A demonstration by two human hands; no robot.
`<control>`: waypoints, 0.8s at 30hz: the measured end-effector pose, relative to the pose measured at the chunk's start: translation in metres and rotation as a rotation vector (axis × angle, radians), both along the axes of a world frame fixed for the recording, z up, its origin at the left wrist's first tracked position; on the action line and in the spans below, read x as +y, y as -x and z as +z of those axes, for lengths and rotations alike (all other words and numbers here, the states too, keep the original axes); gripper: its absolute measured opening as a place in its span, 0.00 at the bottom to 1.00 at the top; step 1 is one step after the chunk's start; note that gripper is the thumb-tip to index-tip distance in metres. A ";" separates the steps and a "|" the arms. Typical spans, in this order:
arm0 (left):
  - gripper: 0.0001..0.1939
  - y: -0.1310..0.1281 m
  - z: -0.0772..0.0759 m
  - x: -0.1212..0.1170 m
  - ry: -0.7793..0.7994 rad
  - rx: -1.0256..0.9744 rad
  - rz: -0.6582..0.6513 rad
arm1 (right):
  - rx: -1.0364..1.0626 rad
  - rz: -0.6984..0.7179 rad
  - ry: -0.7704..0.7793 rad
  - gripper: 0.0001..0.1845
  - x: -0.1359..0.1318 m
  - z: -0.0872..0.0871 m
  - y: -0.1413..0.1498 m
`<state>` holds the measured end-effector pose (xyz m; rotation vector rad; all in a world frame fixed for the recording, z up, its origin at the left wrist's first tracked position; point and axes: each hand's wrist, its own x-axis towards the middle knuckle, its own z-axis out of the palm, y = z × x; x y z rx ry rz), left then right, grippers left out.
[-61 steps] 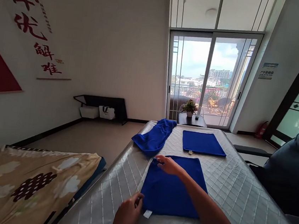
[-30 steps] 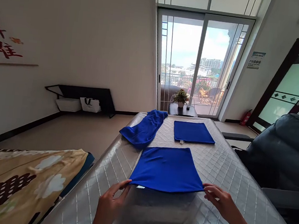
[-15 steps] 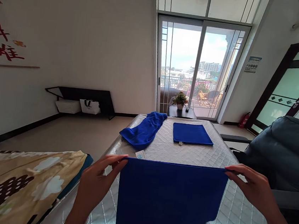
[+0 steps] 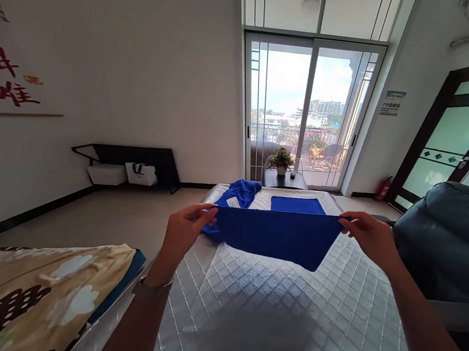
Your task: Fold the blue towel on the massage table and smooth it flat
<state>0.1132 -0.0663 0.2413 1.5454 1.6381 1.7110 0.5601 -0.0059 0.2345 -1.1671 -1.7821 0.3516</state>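
Okay, a blue towel (image 4: 274, 236) hangs in mid-air above the quilted silver mat (image 4: 270, 313), stretched out by its top corners! The left hand (image 4: 186, 232) has its fingers closed on one corner, the right hand (image 4: 368, 237) grips the other, and the cloth sags to a point between them. Beyond it, at the far end, a crumpled blue towel (image 4: 236, 193) lies left of a flat blue towel (image 4: 297, 205).

Daylight is streaming through a sliding glass balcony door (image 4: 306, 110), a potted plant (image 4: 282, 159) is sitting on a dark side table (image 4: 284, 179) before it, and a red fire extinguisher (image 4: 383, 189) is standing on the beige floor (image 4: 89, 205) beside a dark-framed frosted-glass door (image 4: 452, 137), behind a dark padded armchair (image 4: 446, 237).
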 end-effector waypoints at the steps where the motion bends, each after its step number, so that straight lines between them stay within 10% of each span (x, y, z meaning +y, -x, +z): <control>1: 0.29 0.000 -0.006 -0.004 -0.001 -0.022 -0.009 | 0.010 0.014 0.004 0.27 -0.004 -0.006 -0.001; 13: 0.23 -0.015 -0.195 -0.080 0.616 0.139 -0.053 | -0.041 0.256 0.445 0.16 -0.070 -0.223 -0.004; 24: 0.17 -0.027 -0.217 -0.104 0.591 0.236 0.111 | -0.070 0.153 0.442 0.15 -0.091 -0.250 -0.009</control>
